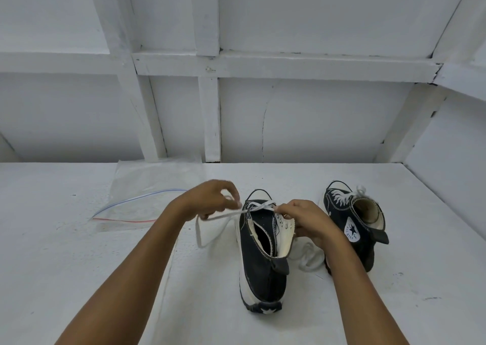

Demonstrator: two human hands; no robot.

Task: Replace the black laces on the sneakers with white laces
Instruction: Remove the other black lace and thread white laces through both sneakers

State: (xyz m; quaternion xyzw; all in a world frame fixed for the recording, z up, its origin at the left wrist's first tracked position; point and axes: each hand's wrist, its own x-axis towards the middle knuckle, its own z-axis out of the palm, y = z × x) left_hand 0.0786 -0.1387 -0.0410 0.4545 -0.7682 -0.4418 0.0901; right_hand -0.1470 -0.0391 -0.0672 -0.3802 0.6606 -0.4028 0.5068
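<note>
On the white desk (79,265) the far black high-top sneaker (360,229), on the right, looks done; white lacing crosses up its front to loose ends at the collar. The near black canvas high-top sneaker (260,271) stands in the middle, heel towards the person, its upper splayed open; it is barely begun, for the flat white lace (223,215) crosses only by the toe and the metal eyelets higher up are bare. The left hand (215,197) pinches the lace and draws it out to the left; the right hand (305,221) grips the sneaker's eyelet flap, fingers curled. More white lace lies slack between the two sneakers. No black lace shows anywhere; I judge roughly half the job remains. A clear plastic zip bag (142,194) lies at the left.
</note>
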